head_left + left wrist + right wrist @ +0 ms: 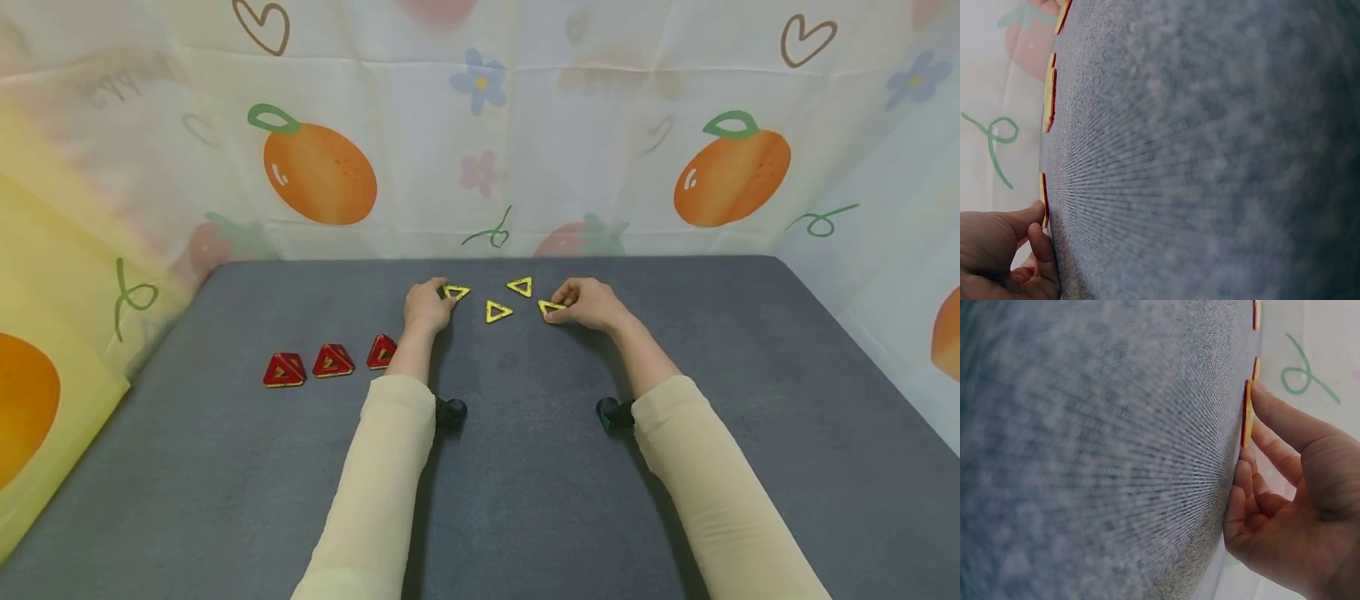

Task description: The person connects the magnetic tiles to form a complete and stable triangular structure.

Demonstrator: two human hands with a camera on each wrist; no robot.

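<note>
At the far side of the table, my left hand [427, 308] pinches the left end of a flat yellow triangle tile [464, 291] with a dark triangular centre. My right hand [591, 305] holds another yellow triangle tile [544, 308] between thumb and fingers. In the right wrist view, the thumb lies on that tile [1248, 415], which has a red edge. Between the hands lie two more such tiles, a nearer one [490, 312] and a farther one [528, 287], touched by neither hand.
Left of my left forearm stand three red pyramids with yellow edges: a left one [284, 371], a middle one [333, 362] and a right one [380, 352] partly hidden by the forearm. The grey table [525, 500] ends at a fruit-printed curtain [510, 125].
</note>
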